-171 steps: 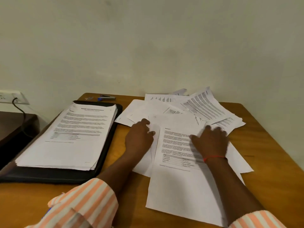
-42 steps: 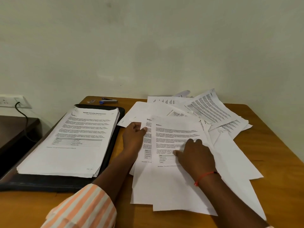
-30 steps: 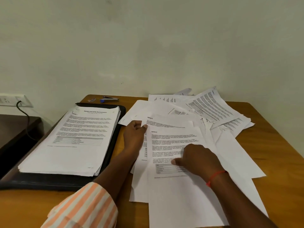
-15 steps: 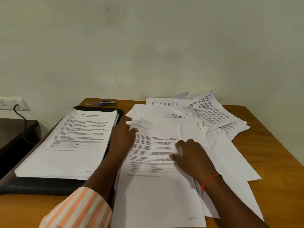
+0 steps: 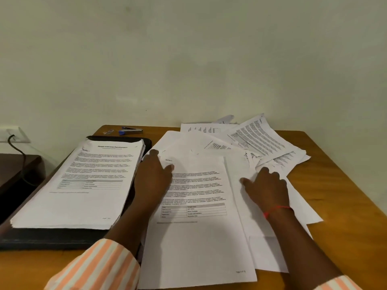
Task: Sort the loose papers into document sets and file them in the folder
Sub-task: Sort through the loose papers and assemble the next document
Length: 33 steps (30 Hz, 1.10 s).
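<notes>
Wooden counter sits against a plain pale wall. Dark side table on the left, wall socket with a black cable above it. Black folder lies flat on the counter's left side, with a neat stack of printed pages on it. Loose papers overlap across the centre and right rear. Your left hand rests with straight fingers on the left edge of the top printed sheet. Your right hand presses spread fingers on blank sheets just beside it. Neither hand grips anything. Stapler is at the rear edge, behind the folder. Your forearms hide part of the pile
</notes>
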{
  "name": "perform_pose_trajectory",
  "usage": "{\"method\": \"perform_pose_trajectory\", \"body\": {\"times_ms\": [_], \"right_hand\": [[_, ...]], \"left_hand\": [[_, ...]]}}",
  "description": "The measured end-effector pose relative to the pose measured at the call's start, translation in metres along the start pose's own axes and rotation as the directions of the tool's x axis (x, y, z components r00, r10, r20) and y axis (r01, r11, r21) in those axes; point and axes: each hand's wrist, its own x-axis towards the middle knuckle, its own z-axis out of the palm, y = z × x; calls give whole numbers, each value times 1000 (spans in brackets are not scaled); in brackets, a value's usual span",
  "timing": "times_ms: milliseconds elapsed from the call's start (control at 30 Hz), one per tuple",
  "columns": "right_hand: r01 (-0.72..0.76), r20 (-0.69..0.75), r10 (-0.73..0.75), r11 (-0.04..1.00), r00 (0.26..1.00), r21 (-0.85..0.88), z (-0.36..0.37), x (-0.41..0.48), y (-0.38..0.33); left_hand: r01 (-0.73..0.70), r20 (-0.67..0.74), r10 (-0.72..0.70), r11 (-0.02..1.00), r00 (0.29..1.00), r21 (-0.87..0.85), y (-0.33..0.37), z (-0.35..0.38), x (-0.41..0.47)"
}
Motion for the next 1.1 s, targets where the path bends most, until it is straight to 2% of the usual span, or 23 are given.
{"method": "perform_pose_trajectory", "body": {"times_ms": [100,200,267,367,500,533,633,700,733,800,867,933,967,1033,1100], "right_hand": [[-9,25,7,997,1000,78,3,3,0],[-24,56,15,988,998,152,-3,4,-2],[-37,116,14,979,993,199,-7,5,0],[-50,217,-11,961,976,274,-19,5,2],[-123,364,-118,808,924,576,-34,7,10],[-138,349,-112,775,930,617,-35,10,12],[-69,93,13,772,996,632,-34,17,14],[30,-154,80,797,985,604,-39,15,16],[98,-291,93,809,952,580,-44,12,17],[261,-586,87,836,805,482,-56,4,17],[426,-800,2,846,600,321,-65,-5,10],[556,-866,-155,816,476,160,-63,-19,-4],[604,-852,-257,792,456,85,-61,-27,-15],[638,-742,-436,770,509,-14,-49,-41,-34],[616,-578,-537,784,615,-73,-34,-54,-53]], "left_hand": [[-217,55,213,972,975,87,15,8,-12],[-341,233,338,939,912,-30,27,23,-29],[-353,326,346,935,880,-41,27,34,-35],[-317,368,313,947,876,-50,24,41,-34],[-310,360,316,948,878,-77,21,44,-34],[-303,362,313,949,878,-84,21,43,-34],[-283,361,305,952,881,-113,21,42,-34],[-267,368,294,956,882,-124,22,41,-34],[-259,373,288,957,882,-129,22,41,-34],[-256,373,289,957,882,-136,24,41,-35],[-266,339,314,947,887,-181,27,37,-37],[-247,281,341,914,897,-322,33,28,-39],[-204,273,340,882,900,-425,36,23,-39],[-54,334,352,755,874,-654,45,15,-39],[156,408,408,525,817,-837,49,13,-39]]}}
